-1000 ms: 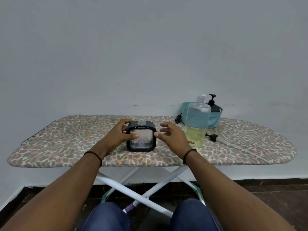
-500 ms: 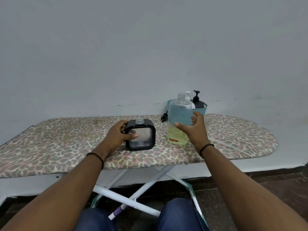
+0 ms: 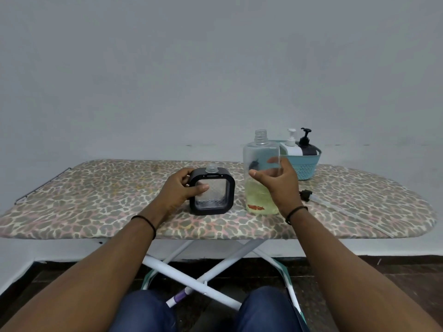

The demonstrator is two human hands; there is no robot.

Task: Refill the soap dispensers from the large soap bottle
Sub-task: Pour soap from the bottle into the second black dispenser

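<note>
— On the ironing board [image 3: 96,188], where do the two hands sit?

— Both forearms reach forward from the bottom of the view. The left hand [image 3: 177,188] rests at the left side of the square black dispenser [image 3: 212,191], which stands upright near the board's middle with its clear threaded neck uncapped.

— How are its fingers?

— Curled around the frame: the thumb lies across the clear front panel, the other fingers wrap over the upper left corner and behind. It grips the dispenser.

— And the right hand [image 3: 279,185]?

— Raised against the large soap bottle [image 3: 261,178], just right of the dispenser. The thumb points left across the front, and the fingers curve round the right side and back; one fingertip shows through the clear plastic. The hand is closed around the bottle, which stands upright, cap off, yellowish soap filling its lower part.

— Anything else nearby?

— A teal basket [image 3: 308,167] behind the bottle holds a white pump bottle [image 3: 291,146] and a black pump bottle [image 3: 306,146]. A loose pump head [image 3: 308,196] lies on the board to the right.
</note>
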